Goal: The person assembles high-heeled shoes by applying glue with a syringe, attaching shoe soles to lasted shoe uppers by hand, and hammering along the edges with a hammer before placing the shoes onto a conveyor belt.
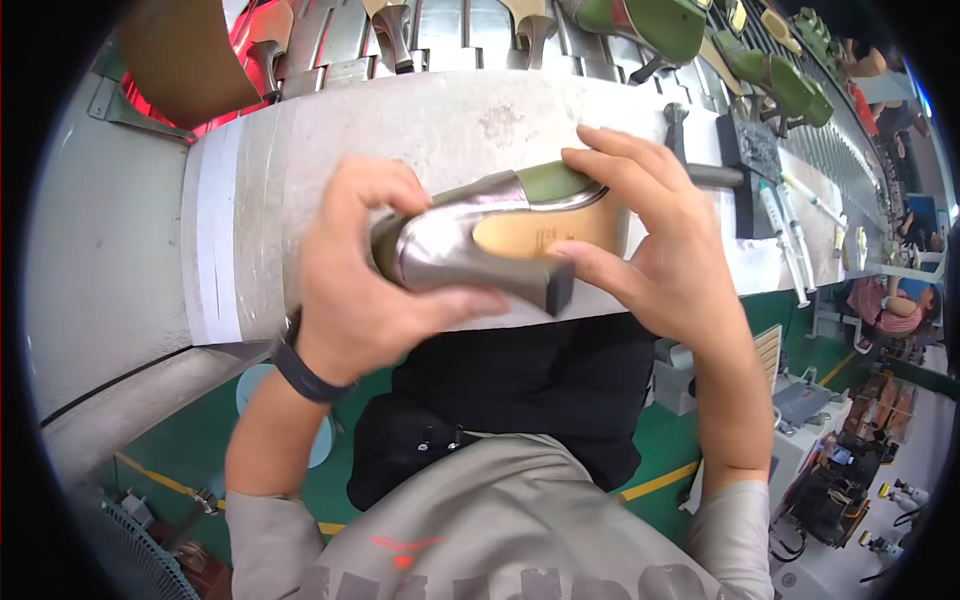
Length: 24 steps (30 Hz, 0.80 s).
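Note:
Above the near edge of the bench, a heeled shoe lies sideways between my two hands. It has a shiny silver-grey heel part, a tan sole and a green section towards the right end. My left hand, with a dark band at the wrist, wraps the shoe's left end, its thumb along the near side. My right hand grips the other end, fingers over the far side and thumb against the tan sole. The hands and the shoe are slightly blurred.
Behind the pale bench runs a slatted metal conveyor carrying several green shoes and heeled sole parts. To the right are a hammer, a black block and several syringes. A fan stands at lower left.

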Each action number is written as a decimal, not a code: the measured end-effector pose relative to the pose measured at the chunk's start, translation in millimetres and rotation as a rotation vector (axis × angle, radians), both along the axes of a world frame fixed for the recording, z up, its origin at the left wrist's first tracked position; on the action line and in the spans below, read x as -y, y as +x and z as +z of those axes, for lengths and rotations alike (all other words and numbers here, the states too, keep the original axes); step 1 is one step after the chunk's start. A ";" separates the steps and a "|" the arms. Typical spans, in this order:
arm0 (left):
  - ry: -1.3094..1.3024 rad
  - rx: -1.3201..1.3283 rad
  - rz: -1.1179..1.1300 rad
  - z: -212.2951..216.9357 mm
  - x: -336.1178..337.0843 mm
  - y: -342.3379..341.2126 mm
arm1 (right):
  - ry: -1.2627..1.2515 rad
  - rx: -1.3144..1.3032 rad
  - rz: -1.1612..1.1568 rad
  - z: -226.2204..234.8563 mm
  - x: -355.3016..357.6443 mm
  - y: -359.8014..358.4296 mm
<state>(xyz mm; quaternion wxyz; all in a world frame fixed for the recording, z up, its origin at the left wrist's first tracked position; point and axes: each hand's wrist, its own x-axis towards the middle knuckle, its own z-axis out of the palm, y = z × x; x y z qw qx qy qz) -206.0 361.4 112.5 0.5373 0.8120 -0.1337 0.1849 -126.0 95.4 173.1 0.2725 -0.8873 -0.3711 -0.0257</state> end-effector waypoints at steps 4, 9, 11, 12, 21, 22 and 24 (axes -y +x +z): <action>0.081 0.025 -0.051 8.2 13.9 -9.5 | 0.029 0.094 0.074 -8.8 -1.0 -5.5; 0.187 -0.013 -0.134 12.4 14.4 -6.7 | 0.021 0.189 0.092 -20.8 -11.0 -5.9; 0.240 -0.036 -0.115 15.9 15.2 -7.4 | 0.052 0.182 0.088 -24.8 -11.0 -5.2; 0.245 -0.041 -0.117 16.2 14.2 -7.5 | 0.073 0.181 0.091 -26.9 -11.1 -4.7; 0.390 0.077 -0.137 12.5 10.4 -5.4 | 0.035 0.165 0.025 -28.9 -18.2 -11.8; 0.390 0.084 -0.138 11.9 10.6 -5.4 | 0.032 0.166 0.025 -27.9 -18.7 -12.9; 0.389 0.091 -0.139 11.7 11.6 -5.3 | 0.009 0.141 0.012 -25.0 -19.3 -13.9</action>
